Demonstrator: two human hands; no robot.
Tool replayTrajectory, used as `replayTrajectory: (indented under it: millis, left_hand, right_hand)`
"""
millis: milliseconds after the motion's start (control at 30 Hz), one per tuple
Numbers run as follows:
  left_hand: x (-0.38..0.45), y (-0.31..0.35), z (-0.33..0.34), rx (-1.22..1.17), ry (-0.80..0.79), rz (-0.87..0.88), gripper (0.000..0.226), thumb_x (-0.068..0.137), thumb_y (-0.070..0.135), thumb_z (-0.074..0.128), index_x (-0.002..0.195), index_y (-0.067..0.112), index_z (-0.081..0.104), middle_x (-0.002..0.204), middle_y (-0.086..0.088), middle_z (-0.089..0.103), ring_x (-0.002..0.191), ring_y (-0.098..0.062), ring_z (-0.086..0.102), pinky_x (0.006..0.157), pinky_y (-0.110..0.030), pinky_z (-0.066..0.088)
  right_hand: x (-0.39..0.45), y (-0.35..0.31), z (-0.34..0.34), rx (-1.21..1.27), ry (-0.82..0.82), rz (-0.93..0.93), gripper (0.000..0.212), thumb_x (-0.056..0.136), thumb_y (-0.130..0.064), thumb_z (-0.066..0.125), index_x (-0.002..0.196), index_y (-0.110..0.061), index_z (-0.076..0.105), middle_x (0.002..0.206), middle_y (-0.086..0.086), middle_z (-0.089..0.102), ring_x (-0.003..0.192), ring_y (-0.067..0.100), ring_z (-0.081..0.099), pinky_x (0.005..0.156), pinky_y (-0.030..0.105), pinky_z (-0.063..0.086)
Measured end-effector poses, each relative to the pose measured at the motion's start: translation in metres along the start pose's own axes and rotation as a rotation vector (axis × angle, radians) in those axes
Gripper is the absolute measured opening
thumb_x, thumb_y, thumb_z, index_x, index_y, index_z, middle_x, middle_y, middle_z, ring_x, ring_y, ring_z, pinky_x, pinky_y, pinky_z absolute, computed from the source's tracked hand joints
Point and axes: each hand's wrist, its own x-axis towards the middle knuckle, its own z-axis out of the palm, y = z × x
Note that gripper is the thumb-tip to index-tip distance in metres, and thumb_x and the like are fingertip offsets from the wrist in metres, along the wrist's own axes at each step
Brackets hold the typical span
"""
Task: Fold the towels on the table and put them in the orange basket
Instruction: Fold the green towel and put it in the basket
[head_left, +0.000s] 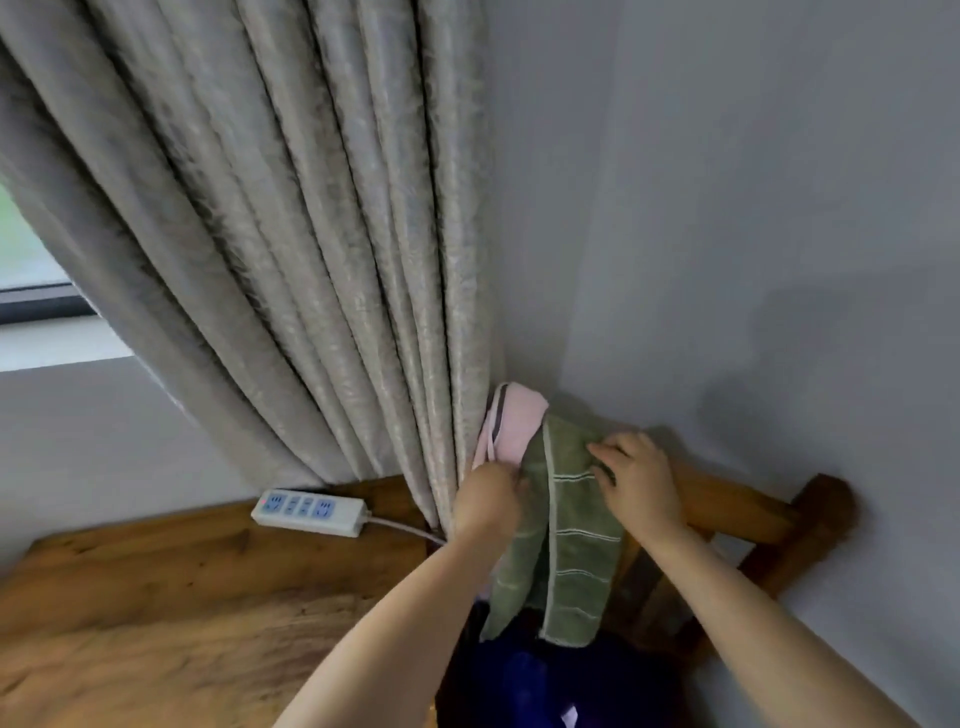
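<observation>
- Green towel (571, 551): soft terry with pale stripes and a pale hem, draped over a wooden chair back (737, 504), hanging down in two folds.
- Left hand (485, 501) pinches its left edge with curled fingers.
- Right hand (641, 480) rests on its upper right, fingers bent, gripping the cloth.
- Pink towel (514, 426) lies bunched just behind, against the grey pleated curtain (291, 234).
- White power strip (309, 512) on the wooden table (182, 597).
</observation>
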Motion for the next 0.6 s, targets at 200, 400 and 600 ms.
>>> replayTrajectory:
  millis: [200,400,600]
  left_hand:
    - [0.001,0.007,0.033,-0.378,0.196,-0.116,0.022,0.091,0.027,0.051,0.093,0.010,0.065,0.092,-0.007,0.068,0.083,-0.022,0.059,0.069,-0.026,0.043]
    - [0.002,0.013,0.031,-0.377,0.171,-0.036,0.023,0.090,0.017,0.052,0.080,0.002,0.066,0.082,-0.014,0.067,0.070,-0.016,0.051,0.059,-0.023,0.030]
    - [-0.016,0.023,0.028,-0.304,0.168,0.068,0.022,0.092,0.020,0.050,0.096,0.007,0.067,0.095,-0.010,0.065,0.082,-0.020,0.055,0.063,-0.020,0.030]
  right_hand:
    - [0.000,0.018,0.008,0.119,0.160,-0.136,0.026,0.050,0.011,0.082,0.072,0.001,0.072,0.063,0.013,0.065,0.058,0.030,0.061,0.057,0.035,0.049]
    - [-0.013,0.034,-0.001,0.139,0.188,-0.104,0.021,0.054,0.011,0.080,0.071,0.001,0.072,0.063,0.014,0.065,0.061,0.031,0.062,0.060,0.039,0.051]
    - [-0.026,0.049,-0.022,0.139,0.205,-0.008,0.020,0.054,0.015,0.078,0.069,0.004,0.070,0.059,0.017,0.062,0.056,0.032,0.061,0.057,0.040,0.051]
